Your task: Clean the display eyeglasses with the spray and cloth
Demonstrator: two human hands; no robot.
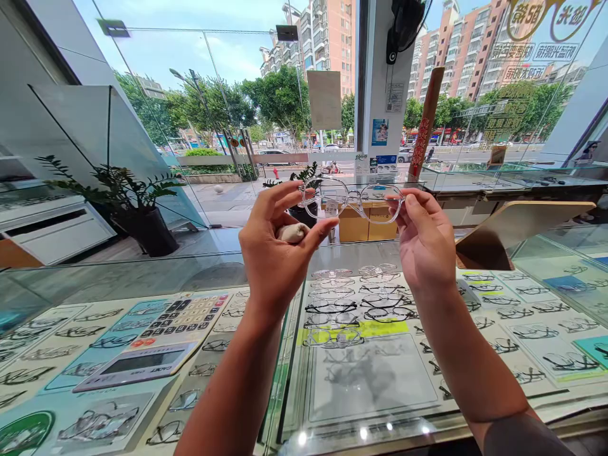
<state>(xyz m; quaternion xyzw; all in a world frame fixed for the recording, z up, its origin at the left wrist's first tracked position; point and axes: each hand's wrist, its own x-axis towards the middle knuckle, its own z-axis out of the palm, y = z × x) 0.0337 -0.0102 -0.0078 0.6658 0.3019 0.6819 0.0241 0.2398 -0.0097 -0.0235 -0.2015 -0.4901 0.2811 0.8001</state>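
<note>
A pair of clear-framed eyeglasses (354,197) is held up above a glass display case, its two round lenses side by side. My left hand (284,244) grips the left edge of the frame with fingers and thumb, and a small crumpled beige cloth (292,233) is tucked in its palm. My right hand (424,234) pinches the right side of the frame between thumb and fingers. Below the hands, rows of eyeglasses (332,306) lie inside the case.
A large calculator (156,345) lies at the left on the display case (370,380). A wooden-backed mirror or board (517,228) stands at the right. Beyond the case are a potted plant (142,228), cardboard boxes (354,227) and tall windows.
</note>
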